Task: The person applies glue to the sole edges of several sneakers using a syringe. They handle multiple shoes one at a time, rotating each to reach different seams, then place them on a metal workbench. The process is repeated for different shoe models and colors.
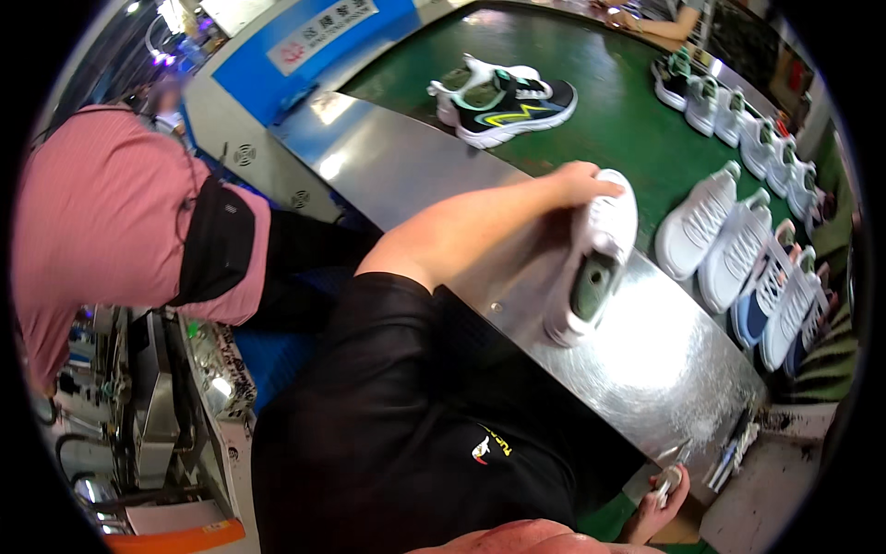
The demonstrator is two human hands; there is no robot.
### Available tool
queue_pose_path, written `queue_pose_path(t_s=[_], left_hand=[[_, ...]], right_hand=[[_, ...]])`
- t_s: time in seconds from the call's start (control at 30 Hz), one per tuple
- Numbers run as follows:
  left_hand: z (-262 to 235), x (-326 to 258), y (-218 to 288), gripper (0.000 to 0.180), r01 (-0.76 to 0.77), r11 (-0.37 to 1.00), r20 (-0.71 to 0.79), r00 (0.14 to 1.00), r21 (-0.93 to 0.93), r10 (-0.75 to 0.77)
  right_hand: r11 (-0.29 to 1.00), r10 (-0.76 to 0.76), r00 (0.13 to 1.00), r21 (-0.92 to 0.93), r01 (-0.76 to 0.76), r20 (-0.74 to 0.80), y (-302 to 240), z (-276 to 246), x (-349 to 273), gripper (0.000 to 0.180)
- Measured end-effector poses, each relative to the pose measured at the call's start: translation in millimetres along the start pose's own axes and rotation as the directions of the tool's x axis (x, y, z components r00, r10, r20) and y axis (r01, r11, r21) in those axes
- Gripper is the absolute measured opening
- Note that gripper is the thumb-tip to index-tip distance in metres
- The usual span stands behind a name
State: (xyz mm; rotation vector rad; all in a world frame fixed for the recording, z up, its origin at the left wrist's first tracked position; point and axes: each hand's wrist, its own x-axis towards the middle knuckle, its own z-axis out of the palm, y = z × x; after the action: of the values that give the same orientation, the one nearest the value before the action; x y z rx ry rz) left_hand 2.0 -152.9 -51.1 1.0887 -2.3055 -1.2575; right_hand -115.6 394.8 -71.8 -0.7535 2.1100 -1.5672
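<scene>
My left hand (581,185) is closed round the toe end of a white sneaker (602,231). The shoe is held over the shiny metal ledge (443,171), its heel toward me and its dark green insole showing. Low at the right, my right hand (657,513) has its fingers wrapped round a small tool with a pale handle (668,480). A thin metal tip seems to point from it toward the ledge's near corner. Beyond my left arm, a black sneaker with a yellow stripe (521,115) stands beside a paler shoe on the green surface (609,102).
White and dark blue sneakers (734,249) stand in rows along the right side. White crumbs (706,425) lie on the ledge near my right hand. A person in a pink shirt (120,212) stands at the left, beside machinery. Another person's arm (660,26) shows at the far edge.
</scene>
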Motion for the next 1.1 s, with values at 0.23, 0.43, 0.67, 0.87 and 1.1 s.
queue_pose_path(t_s=[0.23, 0.43, 0.67, 0.87, 1.1], left_hand=[[23, -70, 97, 0.051, -0.086, 0.576, 0.052, 0.974, -0.813, 0.219], [37, -115, 96, 0.049, -0.056, 0.198, 0.020, 0.933, -0.979, 0.360], [42, -115, 87, 0.061, 0.048, 0.230, 0.134, 0.916, -0.972, 0.377], [43, -126, 83, 0.075, -0.004, 0.291, 0.130, 0.888, -0.957, 0.441], [42, -135, 86, 0.077, 0.036, 0.269, 0.165, 0.864, -0.963, 0.476]], right_hand=[[0.990, 0.005, 0.999, 0.139, -0.009, 0.032, -57, 16, 2, 0.084], [0.850, -0.226, 0.963, 0.514, 0.120, 0.148, -92, 38, 48, 0.106], [0.668, -0.550, 0.753, 0.731, 0.137, 0.361, -161, 71, 106, 0.075], [0.601, -0.600, 0.672, 0.799, 0.021, 0.434, -196, 102, 124, 0.067], [0.623, -0.614, 0.626, 0.782, 0.010, 0.481, -213, 120, 137, 0.066]])
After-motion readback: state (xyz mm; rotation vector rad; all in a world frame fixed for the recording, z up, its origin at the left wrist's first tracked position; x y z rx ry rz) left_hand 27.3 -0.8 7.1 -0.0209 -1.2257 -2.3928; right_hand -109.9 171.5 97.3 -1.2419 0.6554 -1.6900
